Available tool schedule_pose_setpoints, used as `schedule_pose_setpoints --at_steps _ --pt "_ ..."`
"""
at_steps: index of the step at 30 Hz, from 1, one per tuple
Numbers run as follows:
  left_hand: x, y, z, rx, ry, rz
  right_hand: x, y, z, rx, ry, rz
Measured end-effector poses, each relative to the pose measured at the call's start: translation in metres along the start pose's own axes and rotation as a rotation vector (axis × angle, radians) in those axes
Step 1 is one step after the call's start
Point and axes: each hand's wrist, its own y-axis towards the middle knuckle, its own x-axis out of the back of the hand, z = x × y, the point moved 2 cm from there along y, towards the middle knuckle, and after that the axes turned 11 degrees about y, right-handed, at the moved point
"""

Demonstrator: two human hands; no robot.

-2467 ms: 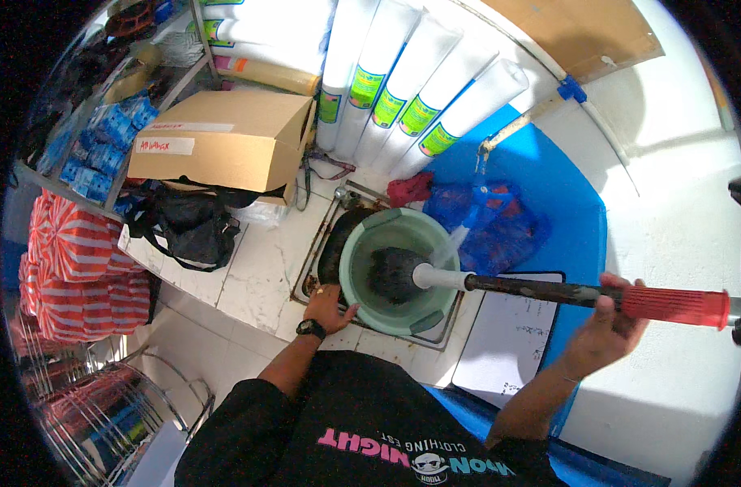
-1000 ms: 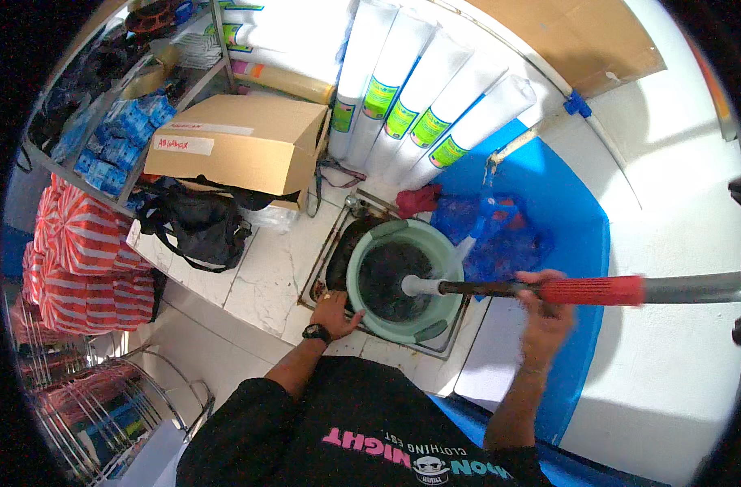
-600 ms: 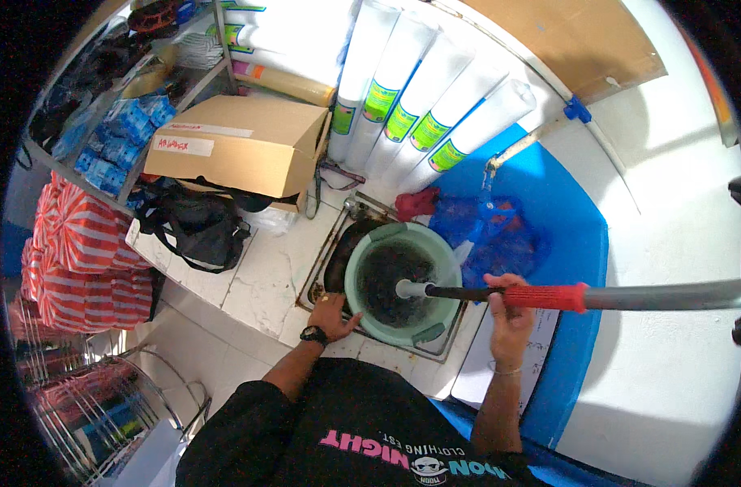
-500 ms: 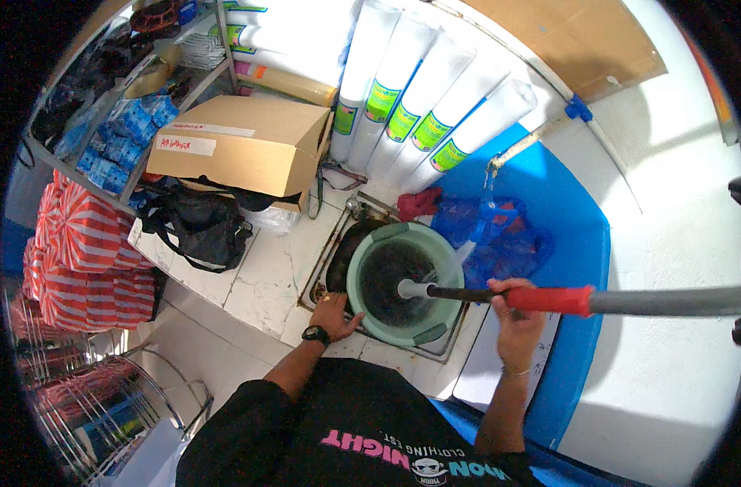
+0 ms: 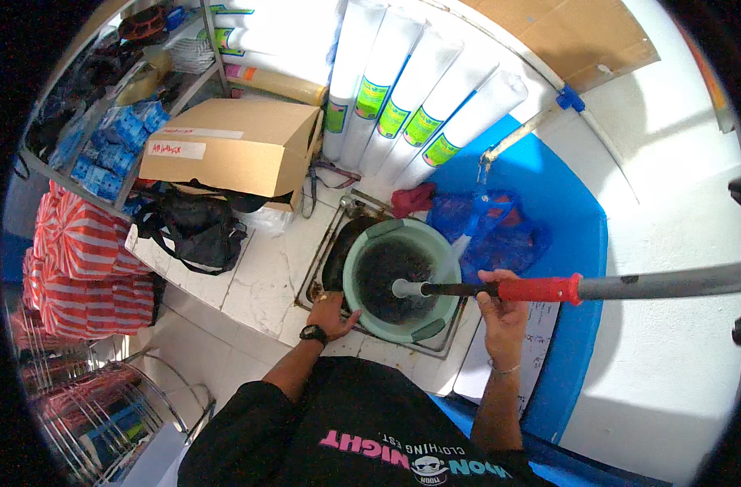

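A green two-handled basin (image 5: pixel 369 321) sits over the metal sink (image 5: pixel 309 294). Its inside is dark, and I cannot separate water from mop strands there. My right hand (image 5: pixel 504 325) is wrapped round a mop handle (image 5: pixel 541 290), at the black shaft and the start of its red grip. The pole's pale grey socket (image 5: pixel 404 288) reaches into the basin. By the basin's left side, my left hand (image 5: pixel 330 315) rests with fingers extended and thumb apart, near the rim. A bluish plastic sleeve (image 5: pixel 468 231) hangs from the tap (image 5: pixel 485 158) down to the basin's far right rim.
Behind the sink lean several white plastic-wrapped rolls (image 5: pixel 419 97). A blue plastic bag (image 5: pixel 516 235) and a dark red cloth (image 5: pixel 412 200) lie beyond the basin. Leftward are a cardboard box (image 5: pixel 232 146), a black bag (image 5: pixel 193 229) and striped bundles (image 5: pixel 86 268). A white wall (image 5: pixel 670 227) stands right.
My right hand and the mop handle have shifted slightly left, with the red grip's near end lower and further left. My left hand stays by the basin.
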Motion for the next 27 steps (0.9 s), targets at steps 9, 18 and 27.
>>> schedule_pose_setpoints --at_steps 9,18,27 --pt "0.019 0.0 -0.016 0.096 -0.122 -0.242 0.025 -0.008 0.058 0.337 -0.206 -0.061" --pt "0.061 0.049 -0.196 -0.377 -0.694 -0.416 0.012 -0.019 0.125 0.628 -0.056 -0.174" --pt "0.144 0.07 -0.242 -0.377 -0.817 -0.376 0.02 -0.013 0.091 0.423 -0.244 -0.113"
